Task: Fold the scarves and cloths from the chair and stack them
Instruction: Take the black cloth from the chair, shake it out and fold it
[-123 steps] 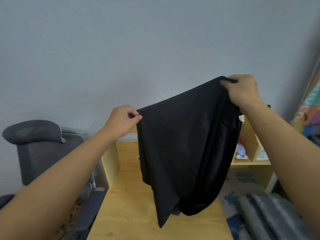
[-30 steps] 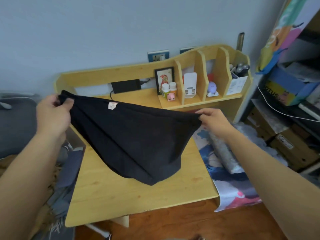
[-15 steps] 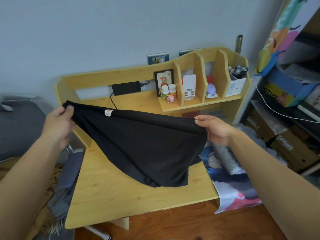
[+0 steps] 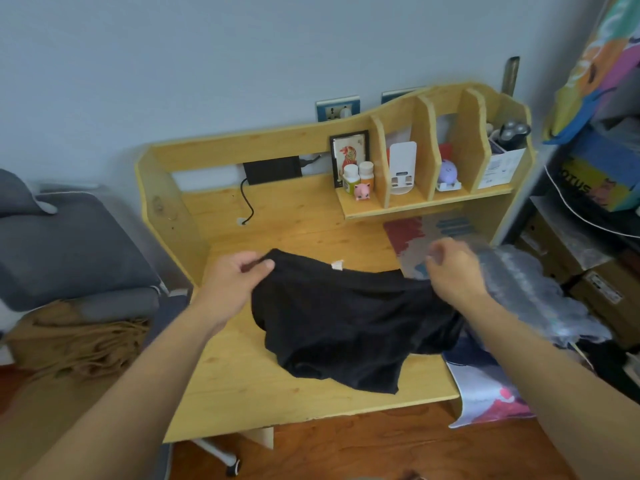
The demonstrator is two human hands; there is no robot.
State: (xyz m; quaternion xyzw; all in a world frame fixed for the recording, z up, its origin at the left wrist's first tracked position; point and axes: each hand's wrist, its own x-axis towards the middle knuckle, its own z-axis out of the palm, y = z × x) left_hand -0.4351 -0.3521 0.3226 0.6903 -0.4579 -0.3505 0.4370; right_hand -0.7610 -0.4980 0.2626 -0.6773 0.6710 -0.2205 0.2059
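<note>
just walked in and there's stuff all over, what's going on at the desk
A person is laying a black cloth down on the wooden desk to fold it. The left hand pinches its far left corner; the right hand is at the right edge, though motion blur hides whether it grips. The cloth is bunched, not yet folded, and overhangs the desk's right side. A brown scarf waits on the grey chair.

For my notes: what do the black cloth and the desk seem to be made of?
Black cloth: soft matte fabric, maybe cotton knit; it drapes and wrinkles loosely. Desk: light wood, probably pine, with visible grain, knots and a smooth finish.
</note>
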